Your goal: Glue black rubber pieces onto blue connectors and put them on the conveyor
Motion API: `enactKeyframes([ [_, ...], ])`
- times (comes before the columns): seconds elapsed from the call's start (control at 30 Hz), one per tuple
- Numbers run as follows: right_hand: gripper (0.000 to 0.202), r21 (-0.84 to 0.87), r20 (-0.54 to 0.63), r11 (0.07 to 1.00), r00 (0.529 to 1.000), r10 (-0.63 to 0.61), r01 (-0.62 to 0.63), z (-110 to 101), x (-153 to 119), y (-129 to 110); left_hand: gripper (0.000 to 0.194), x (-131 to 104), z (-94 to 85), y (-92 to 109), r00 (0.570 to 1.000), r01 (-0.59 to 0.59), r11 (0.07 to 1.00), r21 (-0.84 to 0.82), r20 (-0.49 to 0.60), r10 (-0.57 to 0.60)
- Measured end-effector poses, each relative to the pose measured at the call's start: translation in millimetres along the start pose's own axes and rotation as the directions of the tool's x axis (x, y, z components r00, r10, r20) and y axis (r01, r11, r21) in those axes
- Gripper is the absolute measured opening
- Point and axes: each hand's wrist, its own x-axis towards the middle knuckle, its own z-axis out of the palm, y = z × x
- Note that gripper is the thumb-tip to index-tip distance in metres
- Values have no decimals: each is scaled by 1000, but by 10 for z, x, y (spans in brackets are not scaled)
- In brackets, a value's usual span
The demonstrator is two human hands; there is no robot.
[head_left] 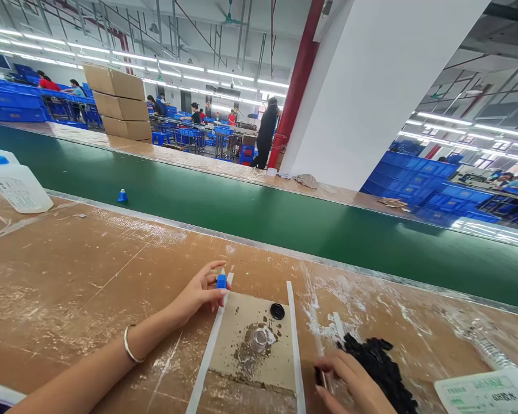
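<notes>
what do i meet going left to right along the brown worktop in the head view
Translucent jug, blue cap in the left hand, small clear cup, round black lid, small black piece in the right hand, heap of black pieces, container with green-printed label.

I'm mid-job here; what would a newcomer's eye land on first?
Probably the long green belt crossing the middle of the view. Nearer, the small blue piece in the left hand and the black heap beside the right hand stand out.
</notes>
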Motion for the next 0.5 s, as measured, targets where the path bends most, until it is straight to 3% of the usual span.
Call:
enactKeyframes([
  [0.1, 25, 26, 14, 992, 992, -123, 122, 55, 339, -360, 64, -44, 69, -55, 998, 20, 999, -28, 54, -18],
  [0.2, 32, -4, 62, 988, 986, -153, 153, 144, 612, -588, 56, -52, 75, -112, 997, 56, 998, -41, 48, -54],
  [0.5, 35, -83, 166, 983, 975, -150, 166, 216, 860, -661, 50, -55, 99, -82, 997, 46, 996, -76, 62, -41],
])
